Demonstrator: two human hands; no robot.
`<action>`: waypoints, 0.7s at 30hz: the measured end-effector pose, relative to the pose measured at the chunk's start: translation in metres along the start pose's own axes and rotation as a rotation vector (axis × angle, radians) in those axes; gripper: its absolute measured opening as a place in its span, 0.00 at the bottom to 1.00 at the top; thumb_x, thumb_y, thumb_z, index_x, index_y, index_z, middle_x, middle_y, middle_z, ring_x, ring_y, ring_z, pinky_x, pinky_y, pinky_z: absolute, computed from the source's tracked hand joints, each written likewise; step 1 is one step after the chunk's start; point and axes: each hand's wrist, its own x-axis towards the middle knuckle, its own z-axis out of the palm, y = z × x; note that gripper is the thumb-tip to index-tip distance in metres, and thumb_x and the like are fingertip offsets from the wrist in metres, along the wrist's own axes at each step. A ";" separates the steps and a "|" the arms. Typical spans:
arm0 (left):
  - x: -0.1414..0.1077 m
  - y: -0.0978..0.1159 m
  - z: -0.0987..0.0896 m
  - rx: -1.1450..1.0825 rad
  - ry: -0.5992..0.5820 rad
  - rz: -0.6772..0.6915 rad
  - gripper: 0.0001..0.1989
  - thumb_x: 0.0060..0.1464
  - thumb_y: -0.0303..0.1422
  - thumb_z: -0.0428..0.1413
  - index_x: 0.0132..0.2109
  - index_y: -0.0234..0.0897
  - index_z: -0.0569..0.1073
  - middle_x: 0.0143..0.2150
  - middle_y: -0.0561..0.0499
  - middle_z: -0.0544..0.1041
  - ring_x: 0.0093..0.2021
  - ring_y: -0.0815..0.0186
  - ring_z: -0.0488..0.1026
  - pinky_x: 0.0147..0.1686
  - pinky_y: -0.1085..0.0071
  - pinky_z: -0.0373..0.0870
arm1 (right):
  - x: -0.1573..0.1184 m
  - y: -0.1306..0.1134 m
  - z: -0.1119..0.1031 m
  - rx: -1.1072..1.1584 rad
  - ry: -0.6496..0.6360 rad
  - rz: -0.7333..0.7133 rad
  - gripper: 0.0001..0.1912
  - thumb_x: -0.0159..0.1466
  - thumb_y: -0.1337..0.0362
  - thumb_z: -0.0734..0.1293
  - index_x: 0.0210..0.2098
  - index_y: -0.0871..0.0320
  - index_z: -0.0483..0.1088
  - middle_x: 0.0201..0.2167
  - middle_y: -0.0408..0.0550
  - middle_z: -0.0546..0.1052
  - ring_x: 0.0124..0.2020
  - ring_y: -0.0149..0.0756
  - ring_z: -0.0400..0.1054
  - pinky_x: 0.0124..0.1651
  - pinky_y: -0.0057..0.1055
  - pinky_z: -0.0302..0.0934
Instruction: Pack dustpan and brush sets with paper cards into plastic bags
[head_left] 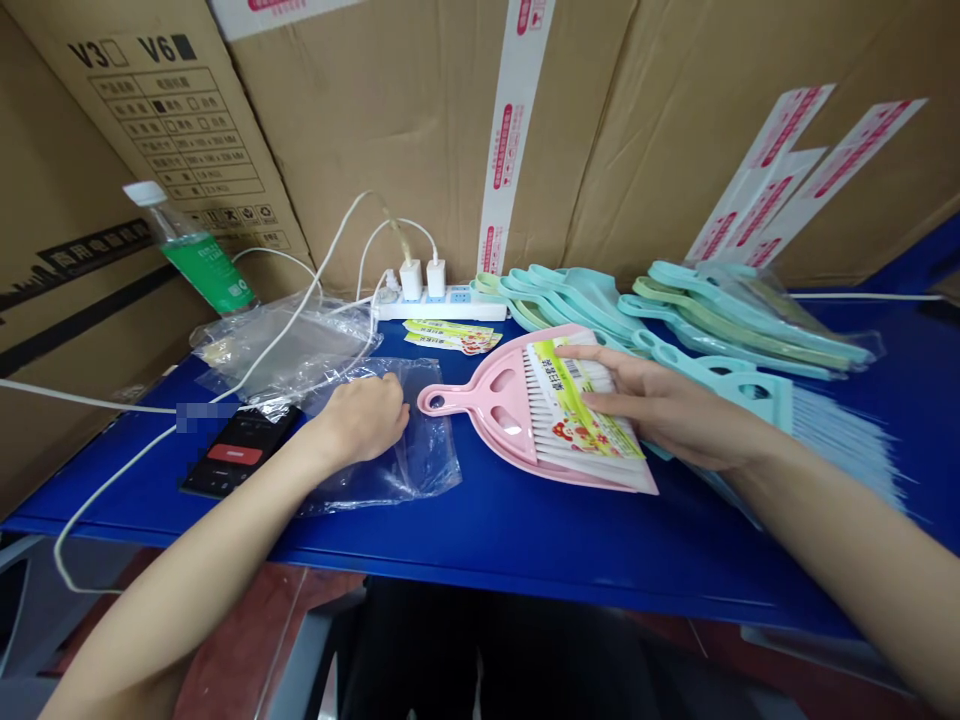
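A pink dustpan (480,395) with a white-bristled brush (536,400) nested on it lies at the middle of the blue table, its handle toward the left. Across the bristles is a yellow-green printed label (581,400). My right hand (652,405) grips the brush and label at the wide end, thumb and fingers on top. On a clear plastic bag (427,450) left of the handle rests my left hand (367,418), its fingers curled closed at the bag's film. The bag looks flat.
Mint and green dustpans and brushes (592,300) are piled at the back right. Behind the pink set are spare labels (450,337) and a power strip (450,303) with white cables. A phone (240,450), more plastic bags (292,340) and a bottle (202,260) stand left. Cardboard boxes (420,120) line the back.
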 end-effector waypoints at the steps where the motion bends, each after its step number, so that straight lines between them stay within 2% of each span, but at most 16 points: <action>1: 0.001 0.000 0.000 0.039 -0.049 -0.005 0.18 0.60 0.31 0.42 0.46 0.27 0.72 0.38 0.33 0.80 0.42 0.47 0.79 0.38 0.58 0.73 | 0.000 0.000 0.000 -0.005 -0.001 -0.001 0.36 0.58 0.64 0.70 0.64 0.50 0.58 0.43 0.47 0.80 0.40 0.40 0.76 0.38 0.33 0.74; 4: 0.004 0.001 -0.004 0.083 -0.105 0.017 0.17 0.60 0.29 0.40 0.46 0.30 0.72 0.38 0.36 0.80 0.43 0.51 0.79 0.39 0.61 0.72 | 0.000 -0.001 0.001 -0.012 -0.004 0.008 0.35 0.58 0.65 0.68 0.64 0.51 0.58 0.42 0.48 0.80 0.41 0.40 0.76 0.39 0.34 0.74; 9: 0.003 0.001 -0.006 0.062 -0.042 0.029 0.16 0.62 0.29 0.39 0.47 0.30 0.69 0.35 0.37 0.80 0.40 0.50 0.79 0.36 0.61 0.70 | 0.000 -0.001 0.002 0.008 -0.023 -0.003 0.36 0.59 0.66 0.67 0.66 0.51 0.55 0.44 0.48 0.80 0.38 0.39 0.77 0.39 0.34 0.74; 14: 0.002 0.002 -0.009 -0.023 -0.003 0.064 0.13 0.64 0.30 0.39 0.45 0.31 0.66 0.32 0.41 0.79 0.36 0.54 0.78 0.35 0.63 0.68 | -0.001 -0.002 0.007 0.039 -0.026 0.023 0.36 0.60 0.65 0.67 0.65 0.51 0.55 0.39 0.47 0.81 0.35 0.38 0.77 0.39 0.34 0.74; 21: 0.003 0.002 -0.006 -0.118 0.045 0.114 0.12 0.65 0.34 0.39 0.39 0.36 0.65 0.31 0.44 0.78 0.34 0.58 0.77 0.34 0.65 0.65 | -0.001 0.000 0.012 0.089 -0.012 -0.009 0.33 0.61 0.69 0.65 0.65 0.54 0.55 0.49 0.50 0.78 0.37 0.35 0.76 0.44 0.33 0.72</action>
